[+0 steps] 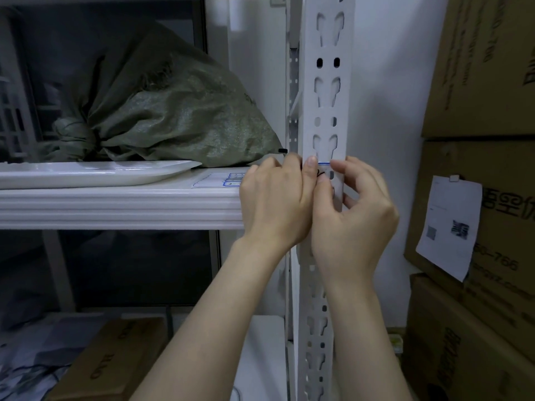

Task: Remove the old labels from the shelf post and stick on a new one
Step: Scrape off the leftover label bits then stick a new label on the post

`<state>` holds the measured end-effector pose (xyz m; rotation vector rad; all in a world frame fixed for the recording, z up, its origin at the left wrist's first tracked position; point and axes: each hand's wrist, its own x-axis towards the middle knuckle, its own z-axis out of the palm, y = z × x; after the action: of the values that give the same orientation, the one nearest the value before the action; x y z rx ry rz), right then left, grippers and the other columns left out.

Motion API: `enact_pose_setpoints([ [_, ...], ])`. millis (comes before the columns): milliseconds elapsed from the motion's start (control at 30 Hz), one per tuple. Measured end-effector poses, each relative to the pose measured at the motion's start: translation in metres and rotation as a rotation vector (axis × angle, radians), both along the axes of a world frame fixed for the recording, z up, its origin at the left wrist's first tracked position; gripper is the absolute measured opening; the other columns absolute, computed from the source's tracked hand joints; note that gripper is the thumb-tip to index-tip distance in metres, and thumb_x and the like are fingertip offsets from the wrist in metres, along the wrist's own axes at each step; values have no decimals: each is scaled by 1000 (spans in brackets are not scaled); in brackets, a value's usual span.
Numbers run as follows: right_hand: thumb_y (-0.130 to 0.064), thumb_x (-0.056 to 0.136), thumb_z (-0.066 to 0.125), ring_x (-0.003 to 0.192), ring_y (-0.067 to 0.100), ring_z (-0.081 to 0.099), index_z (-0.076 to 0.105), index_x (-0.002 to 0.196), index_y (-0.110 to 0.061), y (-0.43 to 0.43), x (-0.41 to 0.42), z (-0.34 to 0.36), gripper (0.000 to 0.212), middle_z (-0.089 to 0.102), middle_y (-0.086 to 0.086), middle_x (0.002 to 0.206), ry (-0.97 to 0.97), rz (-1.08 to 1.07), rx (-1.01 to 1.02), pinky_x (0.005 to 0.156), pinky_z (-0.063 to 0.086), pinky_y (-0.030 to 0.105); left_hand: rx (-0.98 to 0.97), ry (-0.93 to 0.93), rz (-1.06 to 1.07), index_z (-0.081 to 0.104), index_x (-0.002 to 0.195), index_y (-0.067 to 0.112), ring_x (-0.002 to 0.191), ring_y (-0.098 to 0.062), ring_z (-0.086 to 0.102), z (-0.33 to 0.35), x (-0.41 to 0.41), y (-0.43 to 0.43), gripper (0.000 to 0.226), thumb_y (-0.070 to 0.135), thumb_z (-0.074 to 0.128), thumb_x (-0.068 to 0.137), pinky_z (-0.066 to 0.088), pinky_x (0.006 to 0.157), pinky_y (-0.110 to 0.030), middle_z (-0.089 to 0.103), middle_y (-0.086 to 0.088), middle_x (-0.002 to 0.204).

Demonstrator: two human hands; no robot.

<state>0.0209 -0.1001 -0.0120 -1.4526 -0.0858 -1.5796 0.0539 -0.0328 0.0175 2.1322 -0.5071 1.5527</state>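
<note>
A white perforated shelf post (pixel 326 91) runs top to bottom in the middle of the view. A small white label (pixel 324 169) with a blue top edge and a black handwritten mark lies against the post at shelf height. My left hand (pixel 275 204) presses its thumb on the label's left side. My right hand (pixel 356 215) holds the label's right edge with thumb and fingertips. Most of the label is hidden under my fingers. A sheet of blue-bordered labels (pixel 223 180) lies on the shelf just left of my left hand.
A white tray (pixel 95 173) and a green woven sack (pixel 179 117) sit on the white shelf (pixel 115 206). Stacked cardboard boxes (pixel 486 82) stand close on the right, one bearing a paper slip (pixel 448 227). Another box (pixel 115 360) lies below.
</note>
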Motion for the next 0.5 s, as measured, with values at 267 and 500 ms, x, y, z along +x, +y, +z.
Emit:
enact_pose_setpoints([
  [267, -24, 84, 62, 100, 4, 63, 72, 103, -20, -2, 1, 0, 22, 66, -6, 115, 30, 29, 0, 81, 58, 37, -28, -94, 48, 61, 70, 10, 57, -28, 49, -4, 6, -3, 52, 38, 23, 95, 31, 61, -32, 59, -11, 59],
  [500, -21, 88, 60, 98, -1, 60, 69, 101, -20, -1, -1, -1, 16, 64, -7, 115, 43, 7, -27, 82, 56, 29, -40, -207, 137, 60, 66, 11, 50, -23, 42, -6, 13, -5, 49, 36, 30, 95, 29, 58, -29, 57, -9, 54],
])
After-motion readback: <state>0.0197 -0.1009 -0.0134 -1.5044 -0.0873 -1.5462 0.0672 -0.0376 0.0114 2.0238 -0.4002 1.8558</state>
